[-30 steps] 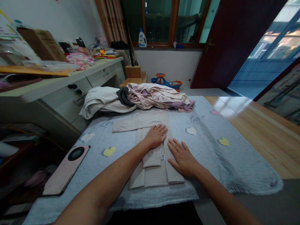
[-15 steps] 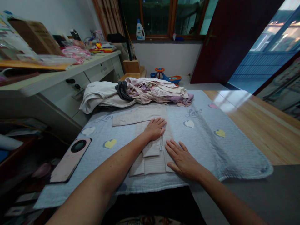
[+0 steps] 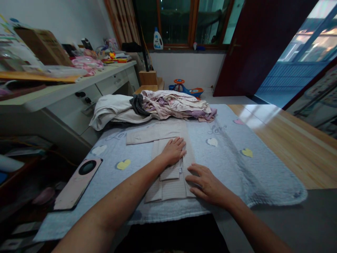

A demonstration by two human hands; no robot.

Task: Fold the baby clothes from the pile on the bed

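A beige ribbed long-sleeved top point(image 3: 173, 189) lies partly folded on a light blue quilted cloth point(image 3: 226, 165). One sleeve point(image 3: 142, 136) sticks out to the left, and a small white label shows near the middle. My left hand point(image 3: 173, 151) rests flat on the folded part of the garment, its fingers stretched out. At the garment's right edge is my right hand point(image 3: 204, 184), with fingers apart and slightly bent, the fingertips touching or just over the fabric. Neither hand grips anything.
A pile of crumpled clothes point(image 3: 173, 105) lies along the cloth's far edge, beside a white garment point(image 3: 113, 107). A pink phone point(image 3: 76, 186) is at the left. A cluttered desk point(image 3: 110, 75) stands to the left, and bare wooden tabletop point(image 3: 276, 140) shows at right.
My right hand's fingers, flat before, have bent and lifted slightly at the garment's right edge. My left hand stays on the fabric. The view has tilted up a little.
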